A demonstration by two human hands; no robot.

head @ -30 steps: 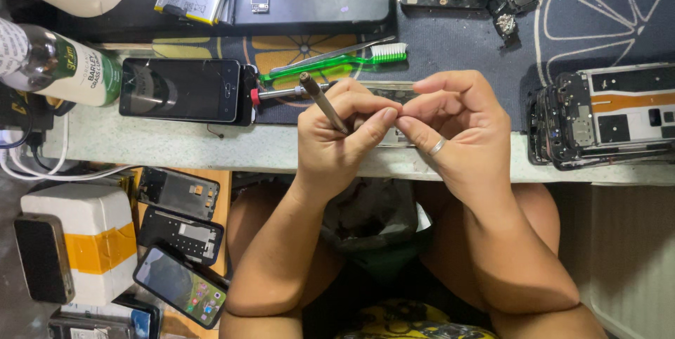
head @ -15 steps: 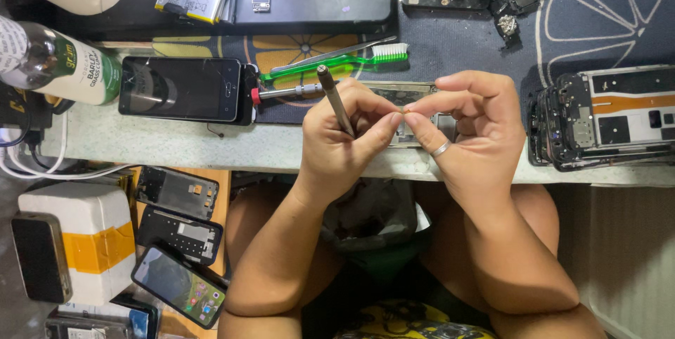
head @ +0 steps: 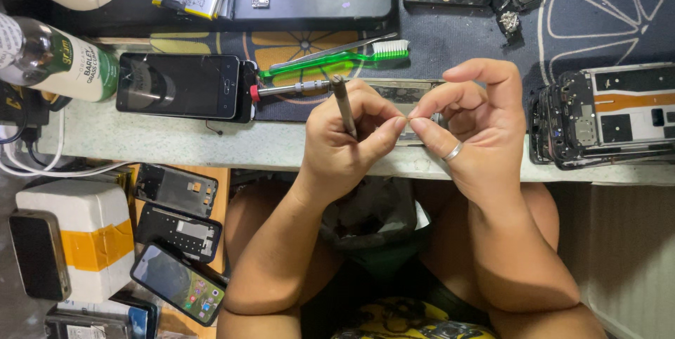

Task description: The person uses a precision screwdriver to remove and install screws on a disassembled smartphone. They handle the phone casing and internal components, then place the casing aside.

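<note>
My left hand (head: 344, 138) is closed around a thin grey tool (head: 343, 103) whose upper end sticks up past my knuckles. My right hand (head: 471, 128), with a ring on one finger, pinches thumb and forefinger together right against my left forefinger tip. Nothing is visible in that pinch. Both hands hover over the desk's front edge (head: 211, 149), above a flat metal phone part (head: 394, 89) that they mostly hide.
A black phone (head: 176, 86), a red-ended screwdriver (head: 288, 89), a green toothbrush (head: 330, 65) and tweezers (head: 330, 49) lie left of my hands. An opened phone (head: 612, 114) sits at right, a bottle (head: 56, 58) far left. Several phones (head: 176, 240) lie on a lower shelf.
The grey tool has swung from leaning up-left to nearly upright. My right hand's fingers have uncurled into a fingertip pinch against my left forefinger.
</note>
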